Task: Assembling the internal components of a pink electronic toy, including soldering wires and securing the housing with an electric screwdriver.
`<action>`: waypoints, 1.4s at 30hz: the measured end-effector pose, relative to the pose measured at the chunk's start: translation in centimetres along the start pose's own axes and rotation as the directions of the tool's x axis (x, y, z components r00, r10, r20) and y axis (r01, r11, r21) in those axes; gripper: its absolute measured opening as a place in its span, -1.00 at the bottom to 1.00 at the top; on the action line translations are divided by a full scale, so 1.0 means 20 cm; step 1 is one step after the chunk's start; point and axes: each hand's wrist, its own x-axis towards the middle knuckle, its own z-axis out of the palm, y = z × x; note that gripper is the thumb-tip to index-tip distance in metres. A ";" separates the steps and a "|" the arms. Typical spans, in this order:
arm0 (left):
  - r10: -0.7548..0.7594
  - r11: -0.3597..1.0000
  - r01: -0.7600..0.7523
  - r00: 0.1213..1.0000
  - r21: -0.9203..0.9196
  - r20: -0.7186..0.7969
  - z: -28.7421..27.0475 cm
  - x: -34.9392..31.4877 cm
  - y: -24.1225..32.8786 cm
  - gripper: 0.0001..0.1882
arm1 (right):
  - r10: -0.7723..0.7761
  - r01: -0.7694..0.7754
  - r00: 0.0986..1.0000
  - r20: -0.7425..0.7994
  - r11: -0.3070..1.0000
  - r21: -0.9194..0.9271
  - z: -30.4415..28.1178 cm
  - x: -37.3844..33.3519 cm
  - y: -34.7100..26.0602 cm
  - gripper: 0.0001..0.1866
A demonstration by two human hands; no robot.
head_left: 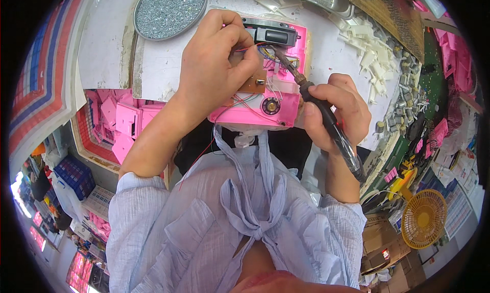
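Our left hand (217, 63) pinches thin wires over the open pink plastic housing (265, 96); our right hand (334, 107) grips the black soldering iron (326, 117), its tip slanting up-left toward them.

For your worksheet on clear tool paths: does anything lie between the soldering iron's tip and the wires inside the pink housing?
Nothing visible does. The soldering iron, held in the right hand, reaches the wires in the pink housing unobstructed. The left hand pinches wires beside the tip, not across it.
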 end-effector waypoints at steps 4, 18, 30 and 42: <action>0.005 1.000 -0.005 1.000 -0.001 -0.004 0.00 0.00 0.00 -0.85 | -0.008 0.008 0.999 -0.047 1.000 0.010 0.01 0.01 0.01 -0.72; -0.004 1.000 0.004 1.000 0.019 -0.004 0.01 0.00 0.00 -0.89 | -0.001 0.001 1.000 0.004 1.000 -0.007 0.00 0.00 0.02 -0.73; 0.019 0.999 -0.019 1.000 0.049 -0.019 0.03 0.00 -0.01 -0.89 | 0.028 -0.029 0.999 -0.028 0.999 -0.015 0.04 0.03 0.03 -0.72; 0.058 0.996 -0.056 0.998 0.075 -0.036 0.04 0.00 -0.01 -0.87 | 0.006 -0.006 1.000 0.013 0.999 -0.038 0.02 0.04 0.03 -0.73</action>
